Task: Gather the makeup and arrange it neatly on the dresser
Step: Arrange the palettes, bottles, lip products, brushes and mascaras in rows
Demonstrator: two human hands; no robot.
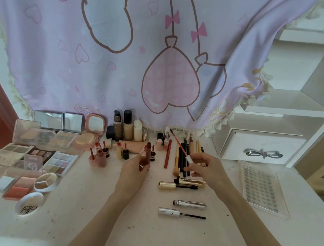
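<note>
White dresser top (96, 211) with a lilac cloth (123, 61) hanging behind it, printed with pink hearts and bows. Only one view, from the head camera.

Readable writing is scarce: a round white lid (28, 204) near left says "pipi", seen upside down. The small dark bottles have labels but they're too tiny to read.

Counts, roughly: two open mirror compacts (57, 121) at the far left, one round pink compact (95, 124) beside them, a spread of open palettes (44, 152) down the left side, and three tall bottles (127, 128) at the far middle. Pencils and brushes (183, 159) lie in a row right of centre. Two gold mascara pieces (181, 183) sit nearer, and two silver ones (185, 209) nearer still, tubes and wands apart. A clear lash tray (262, 189) is on the right, next to a white drawer (260, 148) with a bow handle.

Both forearms reach in from the near edge. The left hand (134, 169) has its fingers wrapped round a brown lip tube (148, 152), held upright above the dresser. The right hand (202, 168) pinches the white cap of a pink wand (178, 144), which slants up and to the far left, apart from the tube.
</note>
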